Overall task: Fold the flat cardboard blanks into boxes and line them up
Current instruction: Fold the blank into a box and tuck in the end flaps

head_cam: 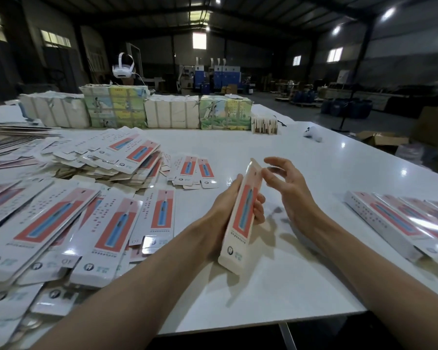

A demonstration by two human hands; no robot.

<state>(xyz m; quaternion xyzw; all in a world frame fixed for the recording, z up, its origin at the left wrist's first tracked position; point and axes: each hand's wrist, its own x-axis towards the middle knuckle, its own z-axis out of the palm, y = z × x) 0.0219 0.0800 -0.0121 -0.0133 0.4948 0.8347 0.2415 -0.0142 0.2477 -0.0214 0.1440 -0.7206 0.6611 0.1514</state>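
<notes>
- Flat blanks (61, 223): spread in overlapping layers across the left part of the white table (263, 286), printed side up, each showing a red panel with a blue item.
- Second heap of blanks (116, 157): piled farther back on the left; a small group of blanks (192, 170) lies just to its right.
- Wrapped bundles (116, 109): lined up along the far table edge; a person wearing a white headset (123, 68) is behind them.
- Left hand (223, 205): clamped on the folded box (243, 215), palm on its left side, fingertips (259, 205) curled round its right side.
- Folded box: at centre, held above the table, tilted, long axis pointing away.
- Right hand (288, 188): fingers spread and loosely curved, holding nothing, just beside the box's upper end; contact cannot be determined.
- Finished boxes (402, 223): lying side by side in a row at the table's right edge, well apart from the blanks.
</notes>
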